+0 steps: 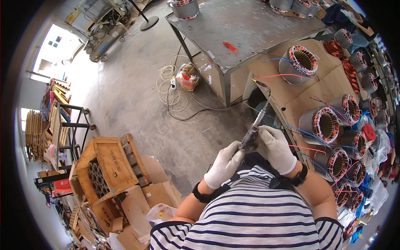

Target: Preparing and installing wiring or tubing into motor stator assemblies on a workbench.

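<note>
A gas-torch-like tool (259,118) with a silver shaft, dark grip and thin bent neck is held in front of my body, its neck end toward the table. My left hand (226,161), in a white glove, is closed round its lower end. Also gloved in white, my right hand (276,148) has its fingers closed at the dark grip, on the right side; exactly what the fingertips pinch is hidden. Beyond the neck tip stands a motor stator (298,65) with orange-and-white windings, a red and a blue lead sticking out from it.
Several stators, such as one (321,125), stand on the cardboard-covered bench (275,93) to my right. Ahead is a grey metal table (246,29) with a red-handled tool (230,46). Cables (196,112) and a plastic bag (188,79) lie on the floor. Left, a wooden crate (114,160) holds metal cylinders.
</note>
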`<state>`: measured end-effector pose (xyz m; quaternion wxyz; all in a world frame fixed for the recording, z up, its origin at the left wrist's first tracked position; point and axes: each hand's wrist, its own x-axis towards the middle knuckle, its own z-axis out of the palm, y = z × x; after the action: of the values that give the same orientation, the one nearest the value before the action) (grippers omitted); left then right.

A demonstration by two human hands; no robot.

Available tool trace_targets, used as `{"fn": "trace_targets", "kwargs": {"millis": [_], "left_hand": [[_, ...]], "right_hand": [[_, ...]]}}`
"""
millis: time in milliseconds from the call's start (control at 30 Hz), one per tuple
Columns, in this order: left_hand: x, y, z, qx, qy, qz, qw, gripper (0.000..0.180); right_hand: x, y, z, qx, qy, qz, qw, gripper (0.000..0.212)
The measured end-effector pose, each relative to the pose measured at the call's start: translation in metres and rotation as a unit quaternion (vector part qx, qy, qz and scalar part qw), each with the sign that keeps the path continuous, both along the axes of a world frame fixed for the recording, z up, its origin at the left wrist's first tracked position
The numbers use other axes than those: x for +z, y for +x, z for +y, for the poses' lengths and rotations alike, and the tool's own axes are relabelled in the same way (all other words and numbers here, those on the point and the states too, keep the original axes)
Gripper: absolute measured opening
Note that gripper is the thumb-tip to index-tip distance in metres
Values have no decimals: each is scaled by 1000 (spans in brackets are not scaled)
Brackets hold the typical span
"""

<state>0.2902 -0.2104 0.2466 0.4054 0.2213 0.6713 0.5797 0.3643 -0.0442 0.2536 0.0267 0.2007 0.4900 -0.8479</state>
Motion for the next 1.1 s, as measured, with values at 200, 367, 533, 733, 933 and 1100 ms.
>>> {"fn": "trace_targets", "kwargs": {"millis": [200, 367, 533, 733, 933, 1100], "left_hand": [[1, 2, -7, 15, 1, 62, 998, 17], [5, 4, -6, 16, 15, 82, 996, 15], [2, 5, -6, 13, 7, 94, 995, 16], [0, 6, -5, 3, 16, 78, 997, 16], [-1, 8, -5, 7, 8, 61, 998, 16], [0, 8, -4, 7, 10, 35, 999, 14]], "right_hand": [[6, 0, -13, -25, 16, 7, 1000, 33], [6, 2, -16, -64, -36, 22, 997, 29], [9, 4, -17, -68, -41, 30, 996, 30], [10, 7, -15, -59, 8, 22, 998, 31], [8, 8, -16, -69, -15, 29, 997, 31], [5, 7, -17, -73, -20, 32, 997, 31]]}}
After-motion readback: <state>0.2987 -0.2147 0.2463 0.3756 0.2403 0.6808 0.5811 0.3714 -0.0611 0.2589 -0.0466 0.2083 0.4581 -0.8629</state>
